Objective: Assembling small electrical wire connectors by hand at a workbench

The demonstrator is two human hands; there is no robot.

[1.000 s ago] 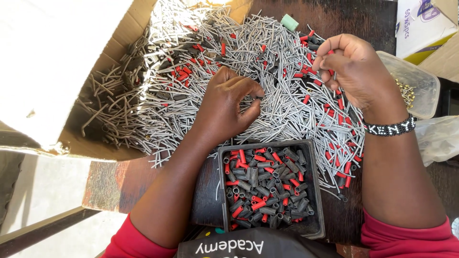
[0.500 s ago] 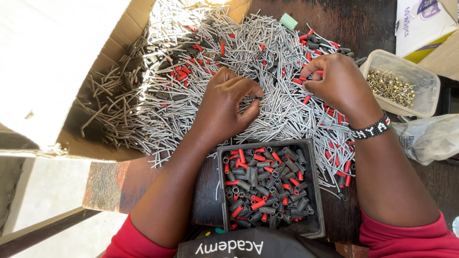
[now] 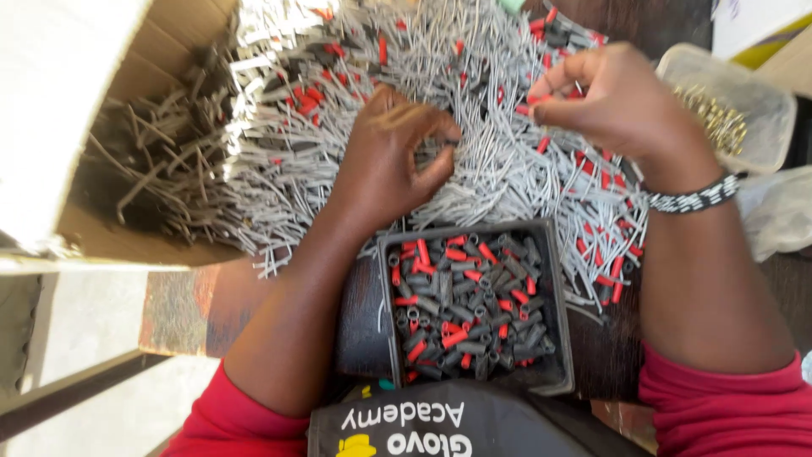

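Across the dark table (image 3: 613, 360) the right hand (image 3: 622, 106) had lifted off the grey wire pile (image 3: 499, 161) — pinching a red sleeve (image 3: 534, 99) — while the left hand (image 3: 393, 156) stayed clenched in wires.

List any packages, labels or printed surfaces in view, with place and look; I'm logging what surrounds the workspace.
Cardboard box: upper left, brown, flap open, grey wires spilling out.
Clear plastic tub: upper right, beyond the right hand, rectangular, holding small brass-coloured pieces.
Black tray: bottom centre, rectangular, filled with red and grey sleeves.
Black printed fabric: bottom edge, white lettering, yellow mark.
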